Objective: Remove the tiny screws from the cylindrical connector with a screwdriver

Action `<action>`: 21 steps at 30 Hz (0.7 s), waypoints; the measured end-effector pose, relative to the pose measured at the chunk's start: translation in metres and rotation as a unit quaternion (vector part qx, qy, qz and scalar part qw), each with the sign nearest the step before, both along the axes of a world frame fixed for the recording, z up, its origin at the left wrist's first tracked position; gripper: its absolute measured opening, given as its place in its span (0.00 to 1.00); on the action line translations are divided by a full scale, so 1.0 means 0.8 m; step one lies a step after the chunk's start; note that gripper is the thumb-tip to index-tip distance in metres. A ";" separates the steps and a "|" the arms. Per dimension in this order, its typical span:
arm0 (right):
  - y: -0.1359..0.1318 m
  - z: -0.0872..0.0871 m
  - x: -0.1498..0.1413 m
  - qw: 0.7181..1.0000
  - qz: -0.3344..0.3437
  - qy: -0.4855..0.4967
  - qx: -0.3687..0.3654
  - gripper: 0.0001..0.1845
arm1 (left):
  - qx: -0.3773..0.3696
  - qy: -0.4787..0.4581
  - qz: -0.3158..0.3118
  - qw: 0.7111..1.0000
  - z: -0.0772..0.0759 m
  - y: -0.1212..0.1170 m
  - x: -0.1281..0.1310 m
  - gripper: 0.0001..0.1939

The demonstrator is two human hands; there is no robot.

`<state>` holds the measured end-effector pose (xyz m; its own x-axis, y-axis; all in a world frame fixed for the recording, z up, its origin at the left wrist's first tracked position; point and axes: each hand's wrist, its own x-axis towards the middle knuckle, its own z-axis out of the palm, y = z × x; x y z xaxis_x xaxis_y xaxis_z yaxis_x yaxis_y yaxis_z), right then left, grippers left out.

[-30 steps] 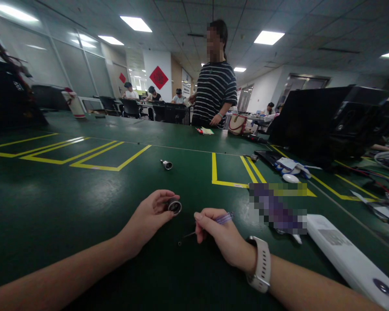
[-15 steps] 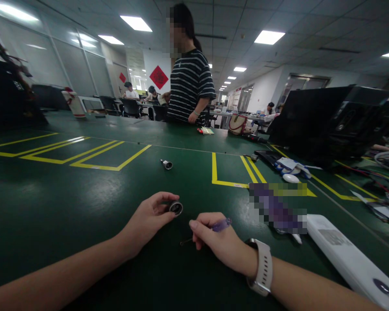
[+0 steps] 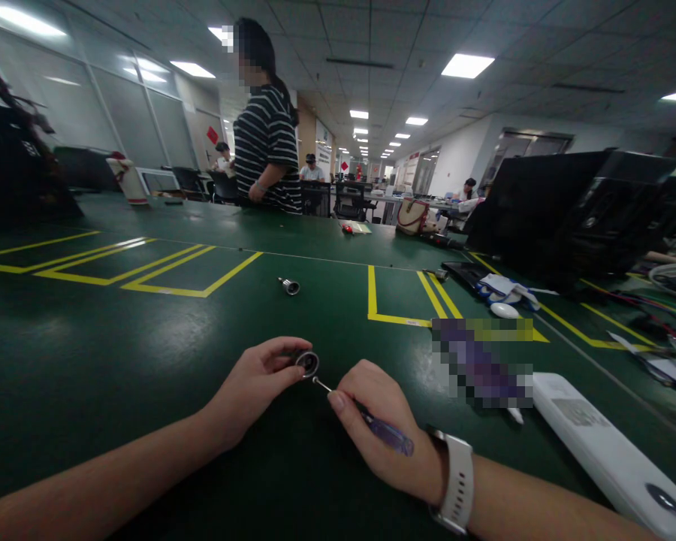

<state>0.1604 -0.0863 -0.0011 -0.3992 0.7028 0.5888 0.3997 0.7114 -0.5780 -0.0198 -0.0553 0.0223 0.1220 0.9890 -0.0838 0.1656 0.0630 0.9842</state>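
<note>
Between the thumb and fingers of my left hand is a round hollow metal part, its open end facing right and toward me. My right hand is closed around a small screwdriver with a clear purple handle. Its thin shaft points up and left, with a small screw-like piece at the tip, just short of the metal part's rim. Another metal piece, ribbed and with a narrow stem, lies farther back on the green table.
Yellow tape marks boxes on the table. To the right lie a long white device, a blurred purple item and a white oval object. A black computer case stands behind them. A person in a striped shirt is beyond the table.
My right hand has turned the screwdriver so its tip swings up toward the metal part. My left hand has barely moved. The person in stripes has shifted left.
</note>
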 end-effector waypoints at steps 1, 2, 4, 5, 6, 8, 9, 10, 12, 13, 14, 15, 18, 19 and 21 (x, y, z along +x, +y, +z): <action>0.000 0.000 0.000 1.000 0.003 0.007 0.002 0.09 | 0.000 -0.001 0.000 1.000 0.000 0.000 0.000 0.17; 0.000 0.000 0.001 1.000 0.007 0.012 0.003 0.08 | 0.000 -0.001 -0.001 1.000 -0.001 -0.001 0.001 0.17; 0.001 0.001 0.001 1.000 0.013 0.017 -0.001 0.05 | -0.001 0.001 -0.008 1.000 -0.002 -0.002 0.002 0.17; 0.002 0.001 0.001 1.000 0.016 0.017 -0.003 0.05 | -0.001 0.002 -0.012 1.000 -0.002 -0.002 0.002 0.17; 0.002 0.001 0.001 1.000 0.019 0.017 -0.005 0.05 | 0.002 0.002 -0.016 1.000 -0.002 -0.003 0.003 0.17; 0.003 0.001 0.001 1.000 0.025 0.015 -0.008 0.04 | 0.008 0.002 -0.024 1.000 -0.001 -0.005 0.004 0.16; 0.002 0.001 0.001 0.999 0.027 0.015 -0.008 0.04 | 0.011 0.003 -0.029 1.000 0.000 -0.006 0.005 0.16; 0.002 0.001 0.001 0.999 0.028 0.015 -0.008 0.04 | 0.014 0.004 -0.033 0.999 0.001 -0.007 0.005 0.15; 0.002 0.002 0.001 1.000 0.026 0.013 -0.008 0.04 | 0.021 0.012 -0.040 0.999 0.001 -0.008 0.006 0.15; 0.001 0.002 0.001 1.000 0.025 0.012 -0.007 0.04 | 0.027 0.017 -0.041 0.999 0.000 -0.009 0.006 0.15; 0.001 0.002 0.001 1.000 0.026 0.010 -0.007 0.04 | 0.033 0.021 -0.041 0.998 -0.001 -0.009 0.005 0.14; 0.001 0.002 0.000 1.000 0.027 0.009 -0.007 0.04 | 0.041 0.025 -0.040 0.998 -0.003 -0.008 0.005 0.14; 0.000 0.003 0.000 0.999 0.035 0.005 -0.002 0.04 | 0.071 0.033 -0.038 0.996 -0.009 -0.006 0.004 0.11; 0.000 0.003 -0.001 0.999 0.037 0.003 0.000 0.04 | 0.080 0.035 -0.038 0.995 -0.011 -0.005 0.003 0.11; -0.001 0.003 -0.001 0.999 0.038 0.001 0.005 0.04 | 0.092 0.042 -0.037 0.994 -0.013 -0.004 0.002 0.10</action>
